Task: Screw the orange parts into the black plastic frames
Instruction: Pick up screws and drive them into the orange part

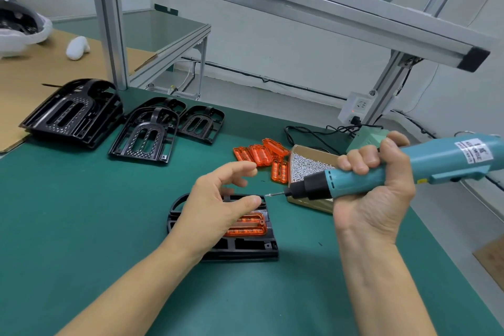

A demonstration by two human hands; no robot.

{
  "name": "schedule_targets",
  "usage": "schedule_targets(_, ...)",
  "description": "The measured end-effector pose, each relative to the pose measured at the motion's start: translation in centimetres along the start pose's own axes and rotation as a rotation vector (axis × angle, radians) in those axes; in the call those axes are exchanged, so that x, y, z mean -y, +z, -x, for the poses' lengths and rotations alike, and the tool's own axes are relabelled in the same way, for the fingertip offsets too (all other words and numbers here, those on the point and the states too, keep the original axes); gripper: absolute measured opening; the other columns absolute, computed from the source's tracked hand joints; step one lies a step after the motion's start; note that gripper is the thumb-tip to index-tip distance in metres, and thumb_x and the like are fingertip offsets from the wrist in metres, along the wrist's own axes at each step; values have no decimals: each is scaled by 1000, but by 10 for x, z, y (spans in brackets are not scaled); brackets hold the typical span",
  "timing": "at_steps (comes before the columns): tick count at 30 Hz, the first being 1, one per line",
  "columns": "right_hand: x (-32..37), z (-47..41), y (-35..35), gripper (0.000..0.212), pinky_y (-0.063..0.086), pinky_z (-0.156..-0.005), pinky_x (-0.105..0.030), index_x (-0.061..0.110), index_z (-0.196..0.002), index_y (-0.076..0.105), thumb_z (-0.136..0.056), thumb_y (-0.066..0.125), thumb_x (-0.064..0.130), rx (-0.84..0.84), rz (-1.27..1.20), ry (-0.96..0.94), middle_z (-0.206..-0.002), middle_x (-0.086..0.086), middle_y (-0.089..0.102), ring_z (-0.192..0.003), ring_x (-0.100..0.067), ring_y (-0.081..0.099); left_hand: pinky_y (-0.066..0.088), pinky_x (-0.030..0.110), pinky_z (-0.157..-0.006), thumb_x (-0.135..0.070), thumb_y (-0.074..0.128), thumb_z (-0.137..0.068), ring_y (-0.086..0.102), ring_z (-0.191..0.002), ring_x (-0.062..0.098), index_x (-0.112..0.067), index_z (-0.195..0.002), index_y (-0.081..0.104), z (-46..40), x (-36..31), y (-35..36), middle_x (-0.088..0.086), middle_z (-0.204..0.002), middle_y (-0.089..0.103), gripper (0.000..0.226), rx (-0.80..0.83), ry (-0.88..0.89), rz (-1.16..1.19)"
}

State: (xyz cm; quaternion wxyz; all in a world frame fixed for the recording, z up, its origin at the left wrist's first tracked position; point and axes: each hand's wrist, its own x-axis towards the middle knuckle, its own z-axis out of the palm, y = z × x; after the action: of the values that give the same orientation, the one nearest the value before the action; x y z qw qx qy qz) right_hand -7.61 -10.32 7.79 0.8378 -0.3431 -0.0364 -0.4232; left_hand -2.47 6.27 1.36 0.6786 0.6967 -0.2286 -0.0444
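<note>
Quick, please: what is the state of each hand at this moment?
Left hand: open, fingers relaxed, holding nothing, above the black plastic frame.
Right hand: closed, holding the teal electric screwdriver.

Both forearms are bare up to the bottom edge of the view, with no sleeve, glove, watch or ring showing on the left hand point(218, 199) or the right hand point(376, 185), and the fingernails are short and unpainted.

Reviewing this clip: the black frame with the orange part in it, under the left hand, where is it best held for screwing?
Grip the black frame by its near straight edge, from the left: it lies flat, and the screwdriver comes in from the right toward the orange part.
</note>
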Motion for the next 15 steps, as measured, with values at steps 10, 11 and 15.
schedule_targets(10,-20,-2,-17,16,38,-49,-20,21,-87,54,-80,54,6,93,255,96,-53,5,40,-44,-9,37,-17,39,-113,-67,58,-73,7,-140,-2,-46,-126,53,13,23,-5,-30,-139,40,57,498,196,-1028)
schedule_targets(11,-22,-3,-18,16,38,-49,-20,21,-87,54,-80,54,6,100,264,106,-53,5,40,-44,-10,38,-19,39,-112,-63,58,-75,6,-141,-1,-46,-127,52,12,23,-5,-29,-140,39,55,498,212,-1043)
schedule_targets(15,-26,-5,-19,17,38,-49,-21,19,-89,55,-81,56,5,133,293,130,-53,4,41,-44,-11,39,-22,39,-109,-57,56,-81,5,-141,1,-47,-129,49,11,25,-6,-27,-142,39,50,499,244,-1070)
